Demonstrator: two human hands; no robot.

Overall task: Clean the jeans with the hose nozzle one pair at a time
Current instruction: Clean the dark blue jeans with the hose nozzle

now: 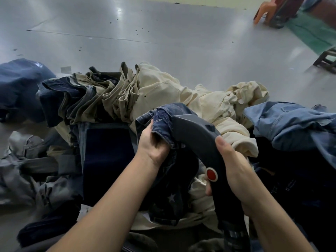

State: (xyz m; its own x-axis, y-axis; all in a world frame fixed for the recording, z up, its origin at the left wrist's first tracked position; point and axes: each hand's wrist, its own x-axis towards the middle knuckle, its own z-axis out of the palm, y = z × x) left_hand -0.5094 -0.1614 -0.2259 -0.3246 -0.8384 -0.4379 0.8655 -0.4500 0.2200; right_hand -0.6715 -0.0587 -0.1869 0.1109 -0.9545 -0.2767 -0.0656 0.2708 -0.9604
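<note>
Denim is bunched in my left hand (152, 144), whose fingers (146, 131) are clenched round the hem of the dark blue jeans (163, 120), holding the cloth up right against the tip of the hose nozzle (196, 135). My right hand (234, 170) wraps the nozzle's dark handle, thumb laid along the top and the other fingers curled underneath, just past the red button (212, 174). Below both hands the rest of this pair hangs down, a pale star print showing on it. I judge this to be the cleaning step for one pair, with the nozzle mouth working at the hem; the next move calls for feeding fresh cloth through the left fingers while keeping the nozzle pressed close, so the fabric does not get drawn in and bunch. Just beyond the fingers lies a cream garment (181, 95), and left of it a fanned stack of folded olive and dark trousers (101, 95). Right of my right hand sits a heap of light blue denim (291, 120); far left of my left hand are grey clothes (27, 160). Past the piles stretches the bare grey counter (145, 33), shiny and speckled with small dark bits. Farthest off, up right, I make out an orange plastic stool (263, 11) standing near a green strip of floor (312, 33).
</note>
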